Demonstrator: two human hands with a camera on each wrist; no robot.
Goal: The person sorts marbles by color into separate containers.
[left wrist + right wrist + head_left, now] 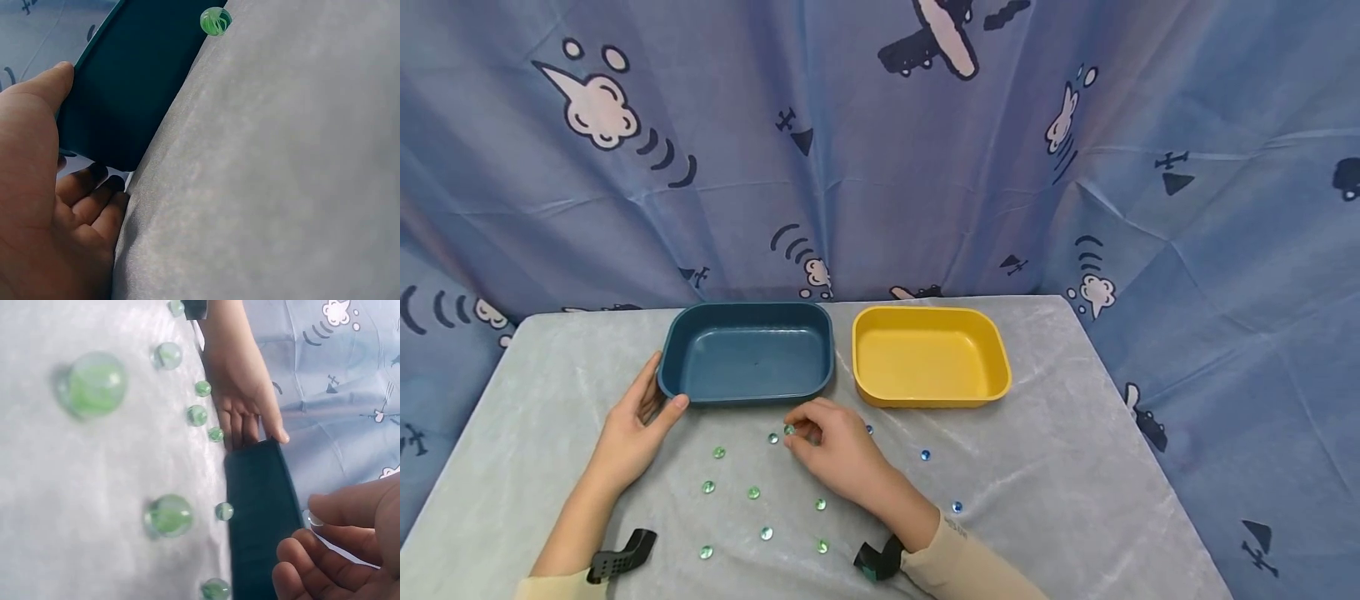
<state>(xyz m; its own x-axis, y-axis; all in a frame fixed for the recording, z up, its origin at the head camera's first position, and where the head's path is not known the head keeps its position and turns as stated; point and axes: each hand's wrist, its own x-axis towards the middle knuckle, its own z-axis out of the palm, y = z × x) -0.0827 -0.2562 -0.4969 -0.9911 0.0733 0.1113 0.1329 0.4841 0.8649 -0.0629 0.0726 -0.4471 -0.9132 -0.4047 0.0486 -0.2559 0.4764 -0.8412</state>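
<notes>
Head view: a marble (789, 430) is pinched by the right hand (844, 447); near the worktop's (1045, 500) far edge, the teal tray (752, 365) is best steadied by the loosely spread left hand (631, 439).

Grey table (1075, 517) bears 2 trays (752, 362), scattered marbles (754, 492).

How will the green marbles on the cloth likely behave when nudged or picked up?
The green marbles look spherical, so they will probably roll at a light nudge. Their glossy highlights suggest a smooth surface that could slip from a pinch. The grey cloth looks textured and slightly creased, which may slow any rolling.
</notes>
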